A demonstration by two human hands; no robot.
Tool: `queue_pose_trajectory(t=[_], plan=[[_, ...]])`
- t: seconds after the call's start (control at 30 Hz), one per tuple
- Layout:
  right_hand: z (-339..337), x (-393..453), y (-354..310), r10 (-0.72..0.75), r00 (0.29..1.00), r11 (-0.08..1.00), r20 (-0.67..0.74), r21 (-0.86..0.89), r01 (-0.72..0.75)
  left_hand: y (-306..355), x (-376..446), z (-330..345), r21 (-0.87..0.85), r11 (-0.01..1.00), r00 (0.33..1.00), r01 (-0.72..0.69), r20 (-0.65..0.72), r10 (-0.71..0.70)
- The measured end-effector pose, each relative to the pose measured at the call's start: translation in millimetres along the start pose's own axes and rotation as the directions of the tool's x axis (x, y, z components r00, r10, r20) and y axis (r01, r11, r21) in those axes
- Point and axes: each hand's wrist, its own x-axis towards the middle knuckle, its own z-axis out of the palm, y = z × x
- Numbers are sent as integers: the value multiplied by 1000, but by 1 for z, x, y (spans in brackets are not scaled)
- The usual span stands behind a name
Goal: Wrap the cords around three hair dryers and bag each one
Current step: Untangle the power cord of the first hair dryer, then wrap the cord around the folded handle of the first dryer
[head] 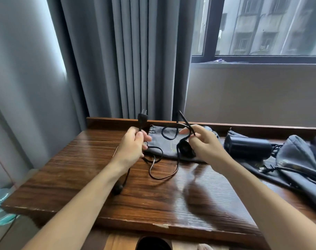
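Note:
My left hand grips a black cord just below its plug, which points up above the table. My right hand pinches the same cord farther along, a loop rising above the fingers. Slack cord hangs down and curls on the wooden table. A dark hair dryer part shows just left of my right hand, mostly hidden. Under both hands lies a flat grey drawstring bag. A second black hair dryer lies on its side to the right.
More grey drawstring bags with cords lie at the table's right end. A raised wooden lip runs along the back edge. Grey curtains hang behind, and a window is at upper right.

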Motion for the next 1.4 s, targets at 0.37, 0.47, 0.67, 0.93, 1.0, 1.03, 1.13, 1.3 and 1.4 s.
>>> queue_pose_trajectory(t=[0.37,0.47,0.67,0.93,1.0,1.03,1.13,1.3,1.4], plan=[[3,0,-12,147,973,987,-176,-33,-155,14,-1,63,-323,941,910,102,412,43],[9,0,-13,168,976,982,-139,-58,-177,13,-9,70,-343,933,874,109,479,74],[-8,-16,-3,106,992,976,-68,-182,-117,9,-11,44,-477,876,922,66,366,129],[-43,-40,15,209,949,945,236,-299,-134,-21,40,-20,1,1000,993,9,-122,-9],[-48,-42,4,285,900,947,329,-245,-210,-30,46,-17,118,993,997,-1,-78,11],[-50,-39,0,314,898,946,309,-179,-269,-33,47,-12,149,989,999,-22,-36,27],[-51,-18,2,296,952,933,-82,-189,-307,-34,37,8,154,985,997,-76,41,70],[-26,26,14,420,856,560,-302,-656,-506,-8,23,48,172,981,984,-89,171,59],[-16,44,7,529,778,457,-338,-659,-597,5,20,68,309,947,943,-83,333,-26]])
